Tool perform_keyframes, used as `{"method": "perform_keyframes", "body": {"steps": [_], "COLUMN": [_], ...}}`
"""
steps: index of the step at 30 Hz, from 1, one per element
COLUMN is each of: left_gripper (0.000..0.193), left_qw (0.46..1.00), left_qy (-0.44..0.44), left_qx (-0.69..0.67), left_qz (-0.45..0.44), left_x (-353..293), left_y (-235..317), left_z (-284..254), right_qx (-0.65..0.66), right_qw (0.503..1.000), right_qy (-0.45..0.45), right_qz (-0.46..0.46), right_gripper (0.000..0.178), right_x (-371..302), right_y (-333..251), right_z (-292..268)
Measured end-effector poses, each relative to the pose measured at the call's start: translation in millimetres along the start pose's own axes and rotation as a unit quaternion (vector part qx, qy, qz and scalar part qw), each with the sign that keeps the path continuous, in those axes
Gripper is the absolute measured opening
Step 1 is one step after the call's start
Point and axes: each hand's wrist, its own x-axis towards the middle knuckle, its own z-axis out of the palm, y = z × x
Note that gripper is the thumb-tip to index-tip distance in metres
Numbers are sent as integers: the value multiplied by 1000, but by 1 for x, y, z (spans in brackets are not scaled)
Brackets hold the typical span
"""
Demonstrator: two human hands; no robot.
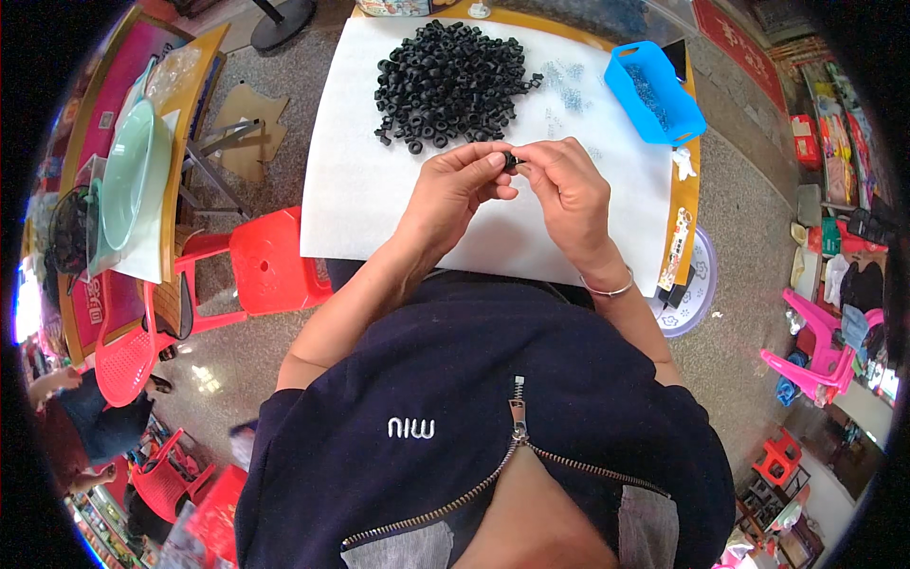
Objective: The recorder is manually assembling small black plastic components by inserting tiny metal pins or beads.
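My left hand is closed, pinching a small black ring-like part between thumb and fingers over the white sheet. Close against it, my right hand is closed too, its thumb and forefinger meeting at the same part. Whatever else sits in the right fingertips is too small to make out. Beyond the left hand lies a big heap of similar small black parts, several of them showing a round hole. Tiny clear or bluish bits are scattered on the sheet to the right of the heap.
A white sheet covers the yellow-edged table. At its far right corner stands a blue plastic basket holding small bits. A red stool is at the left, near a green basin. A pale purple basin sits below the table's right edge.
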Motion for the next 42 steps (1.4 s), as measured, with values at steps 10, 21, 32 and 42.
{"method": "perform_keyframes", "body": {"steps": [10,21,32,42], "left_gripper": [24,30,25,21], "left_qw": [997,983,991,991], "left_qy": [20,-55,-69,-43], "left_qx": [68,176,115,126], "left_qz": [39,3,16,12], "left_x": [2,6,3,1], "left_y": [-15,-10,-16,-25], "left_z": [-5,-13,3,21], "right_qx": [13,20,221,165], "right_qw": [999,997,948,965], "right_qy": [-23,-58,-4,78], "right_qz": [23,42,231,189], "right_gripper": [23,19,34,27], "right_x": [-5,-12,-8,-7], "right_y": [7,11,6,1], "right_z": [4,10,22,38]}}
